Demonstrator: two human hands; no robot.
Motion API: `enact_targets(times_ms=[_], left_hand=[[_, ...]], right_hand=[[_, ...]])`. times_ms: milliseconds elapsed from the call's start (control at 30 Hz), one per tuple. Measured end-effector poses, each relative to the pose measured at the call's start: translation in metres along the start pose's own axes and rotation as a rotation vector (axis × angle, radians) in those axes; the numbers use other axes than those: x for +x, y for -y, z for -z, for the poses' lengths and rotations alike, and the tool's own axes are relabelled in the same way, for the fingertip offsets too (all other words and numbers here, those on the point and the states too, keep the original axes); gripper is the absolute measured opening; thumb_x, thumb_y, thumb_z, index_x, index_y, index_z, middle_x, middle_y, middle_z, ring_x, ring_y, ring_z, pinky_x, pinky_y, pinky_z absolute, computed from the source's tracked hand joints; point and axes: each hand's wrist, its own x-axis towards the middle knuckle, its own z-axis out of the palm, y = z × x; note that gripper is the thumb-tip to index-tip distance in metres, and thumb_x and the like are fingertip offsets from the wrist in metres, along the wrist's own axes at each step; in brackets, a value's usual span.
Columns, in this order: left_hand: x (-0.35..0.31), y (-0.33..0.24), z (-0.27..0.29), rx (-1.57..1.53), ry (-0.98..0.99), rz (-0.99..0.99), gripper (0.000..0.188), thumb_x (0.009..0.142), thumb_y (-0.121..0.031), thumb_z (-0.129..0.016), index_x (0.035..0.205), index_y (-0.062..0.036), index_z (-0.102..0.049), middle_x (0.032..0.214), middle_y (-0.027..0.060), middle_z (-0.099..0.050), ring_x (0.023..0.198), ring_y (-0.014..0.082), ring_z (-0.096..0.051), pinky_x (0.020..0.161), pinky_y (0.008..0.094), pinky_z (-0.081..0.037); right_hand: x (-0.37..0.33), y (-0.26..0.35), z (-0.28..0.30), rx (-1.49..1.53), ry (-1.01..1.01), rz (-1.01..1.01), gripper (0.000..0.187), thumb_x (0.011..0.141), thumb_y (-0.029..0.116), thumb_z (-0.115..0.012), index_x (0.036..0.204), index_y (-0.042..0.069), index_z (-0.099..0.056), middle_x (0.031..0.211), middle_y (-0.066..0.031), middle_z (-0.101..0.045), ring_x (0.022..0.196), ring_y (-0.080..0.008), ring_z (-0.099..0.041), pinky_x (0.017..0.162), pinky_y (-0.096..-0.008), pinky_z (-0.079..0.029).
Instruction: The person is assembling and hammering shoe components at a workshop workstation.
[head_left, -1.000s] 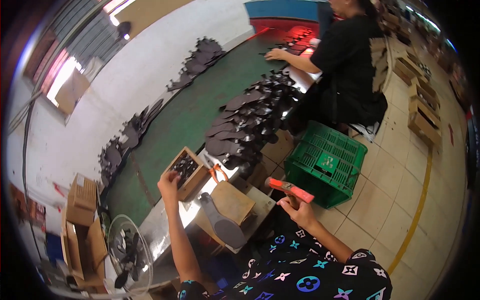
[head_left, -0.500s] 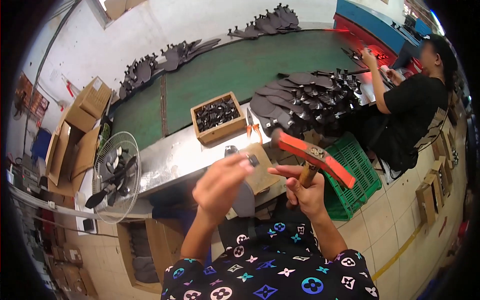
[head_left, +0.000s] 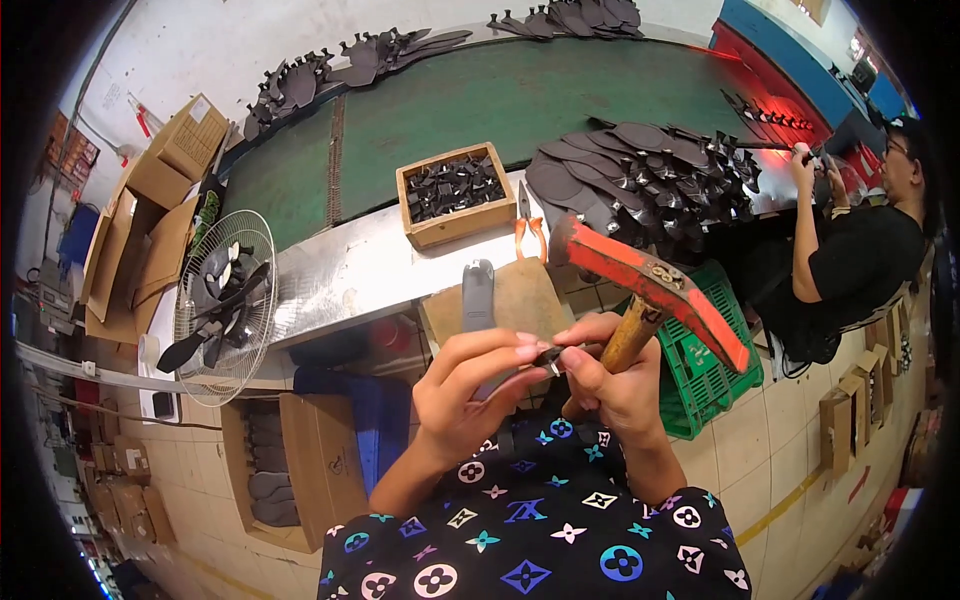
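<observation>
My left hand (head_left: 468,388) pinches a small black piece (head_left: 546,356) with a shiny end, in front of my chest. My right hand (head_left: 622,388) grips the wooden handle of a hammer (head_left: 655,283) whose red-painted head points up and to the right. Its thumb and forefinger also meet the small black piece. Just beyond my hands, a dark grey insole-shaped piece (head_left: 478,297) lies on a worn brown board (head_left: 532,290), its lower part hidden by my left hand. Orange-handled pliers (head_left: 529,232) rest past the board.
A wooden box (head_left: 455,236) of small black pieces stands on the metal bench edge. Dark grey sole shapes (head_left: 570,180) are heaped on the right. A wire fan (head_left: 225,310) stands left, a green crate (head_left: 700,385) right. Another person (head_left: 868,250) works at far right.
My left hand has come down and right, bringing the small black piece to my right fingertips. The hammer stays in my right hand. The view has shifted, showing more of the board.
</observation>
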Motion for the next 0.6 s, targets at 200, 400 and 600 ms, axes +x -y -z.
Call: enact_targets(times_ms=[200, 400, 600], left_hand=[[-0.007, 0.019, 0.006, 0.161, 0.134, 0.056, 0.033, 0.077, 0.006, -0.076, 0.109, -0.0001, -0.071, 0.091, 0.0116, -0.069, 0.088, 0.021, -0.069, 0.076, 0.0293, -0.055], [-0.023, 0.048, 0.004, -0.159, -0.014, 0.586, 0.033, 0.083, 0.002, -0.073, 0.116, -0.0009, -0.069, 0.096, 0.0119, -0.071, 0.088, 0.0206, -0.07, 0.08, 0.0273, -0.053], [-0.017, 0.135, 0.011, 0.386, -0.032, 0.29, 0.033, 0.085, -0.012, -0.075, 0.114, 0.0016, -0.067, 0.107, 0.0153, -0.071, 0.098, 0.0325, -0.069, 0.09, 0.0354, -0.052]], right_hand=[[0.013, -0.001, 0.002, -0.207, 0.075, -0.018, 0.016, 0.09, 0.006, -0.071, 0.104, -0.001, -0.068, 0.075, -0.0036, -0.067, 0.047, -0.0036, -0.049, 0.039, -0.0194, -0.034], [0.037, -0.03, 0.004, -0.253, 0.132, -0.067, 0.025, 0.088, 0.02, -0.077, 0.102, 0.0, -0.072, 0.077, -0.0002, -0.068, 0.045, -0.002, -0.046, 0.039, -0.0194, -0.031], [0.067, -0.058, 0.016, -0.475, 0.076, -0.041, 0.025, 0.083, 0.018, -0.082, 0.093, -0.002, -0.071, 0.084, -0.0027, -0.069, 0.079, -0.0071, -0.061, 0.069, -0.0219, -0.047]])
